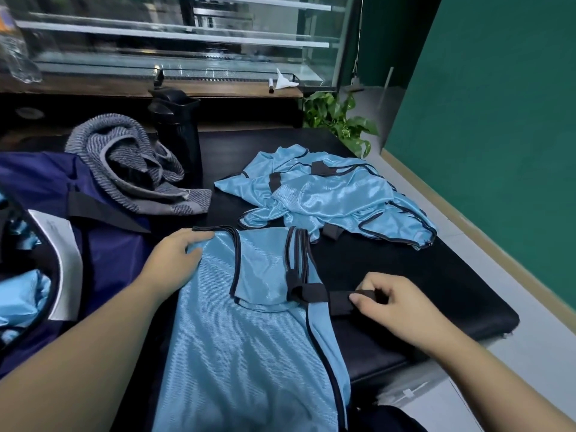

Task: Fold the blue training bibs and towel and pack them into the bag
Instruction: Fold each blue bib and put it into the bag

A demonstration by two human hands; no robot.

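A light blue training bib (249, 332) with black trim lies spread flat on the black table in front of me. My left hand (176, 260) rests on its upper left shoulder with fingers laid flat. My right hand (396, 302) pinches the bib's black elastic side strap (339, 302) at its right edge. A crumpled heap of more blue bibs (330, 194) lies further back on the table. A grey striped towel (137, 169) is bunched on the navy bag (112, 254) at the left. The bag's open mouth shows blue fabric (21, 294) inside.
A black bottle (177, 132) stands behind the towel. The black table (420, 275) ends at its right edge above a pale floor. A green plant (339, 120) and a green wall (498, 120) are at the right. A glass display case (187, 42) is at the back.
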